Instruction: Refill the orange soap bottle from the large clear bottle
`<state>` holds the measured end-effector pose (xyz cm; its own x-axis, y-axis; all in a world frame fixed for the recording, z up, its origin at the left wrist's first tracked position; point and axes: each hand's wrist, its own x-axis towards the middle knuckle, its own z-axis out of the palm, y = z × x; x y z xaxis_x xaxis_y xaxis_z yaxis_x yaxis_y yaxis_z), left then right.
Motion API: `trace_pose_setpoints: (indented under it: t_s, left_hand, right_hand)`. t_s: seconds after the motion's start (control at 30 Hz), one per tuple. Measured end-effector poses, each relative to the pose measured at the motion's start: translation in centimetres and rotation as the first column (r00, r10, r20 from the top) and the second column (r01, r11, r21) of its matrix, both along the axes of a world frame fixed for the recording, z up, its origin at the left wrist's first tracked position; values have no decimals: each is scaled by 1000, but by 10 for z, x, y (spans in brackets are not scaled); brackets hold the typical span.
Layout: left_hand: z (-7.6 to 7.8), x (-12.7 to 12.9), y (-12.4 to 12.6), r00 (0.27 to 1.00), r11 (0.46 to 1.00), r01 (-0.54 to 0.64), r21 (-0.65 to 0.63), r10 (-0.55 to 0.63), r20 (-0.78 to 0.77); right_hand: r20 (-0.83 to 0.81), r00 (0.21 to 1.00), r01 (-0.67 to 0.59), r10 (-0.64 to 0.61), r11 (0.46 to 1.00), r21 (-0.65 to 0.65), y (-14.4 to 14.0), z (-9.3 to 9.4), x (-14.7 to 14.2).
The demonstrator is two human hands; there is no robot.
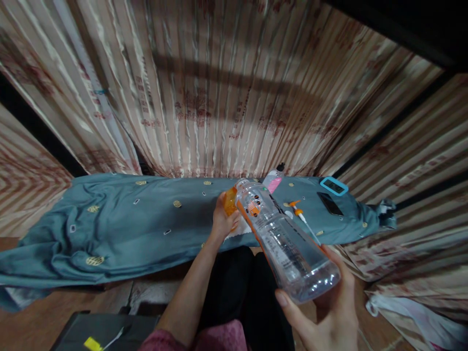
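My right hand (329, 302) grips a large clear plastic bottle (288, 243) near its base. The bottle is tilted, with its neck up and to the left, and has an orange and dark printed label. My left hand (224, 219) is closed around a small amber bottle (230, 201) beside the clear bottle's neck. Whether the two mouths touch, I cannot tell. An orange and white pump top (300, 213) with a long tube lies on the cloth beyond the clear bottle. Under the bottles, a white tissue (239, 229) shows in part.
A blue-green patterned cloth (124, 219) covers the long table. At the back stands a bottle with pink label and black cap (274, 180). To the right lie a blue-framed device (334, 186) and a dark phone (330, 204). Curtains (204, 97) enclose the table. A dark stool (106, 331) stands lower left.
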<state>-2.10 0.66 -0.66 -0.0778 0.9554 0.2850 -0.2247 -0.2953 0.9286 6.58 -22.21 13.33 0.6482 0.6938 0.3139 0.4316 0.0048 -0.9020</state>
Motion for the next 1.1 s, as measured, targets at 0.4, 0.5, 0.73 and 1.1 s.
trace_pose_setpoints:
  t_s: [0.4, 0.5, 0.73, 1.1]
  left_hand:
    - [2, -3, 0, 991, 997, -18, 78, 29, -130]
    - [2, -5, 1, 985, 997, -5, 79, 19, -169]
    - [-3, -4, 3, 987, 996, 12, 85, 2, -159]
    - [-5, -4, 5, 988, 996, 8, 92, 6, -153]
  right_hand:
    - [7, 1000, 16, -16, 1000, -18, 0, 3, -2]
    - [-2, 1000, 20, -20, 1000, -16, 0, 3, -2]
    - [9, 1000, 8, -8, 999, -31, 0, 3, -1]
    - [21, 1000, 1, -1, 1000, 4, 0, 0, -1]
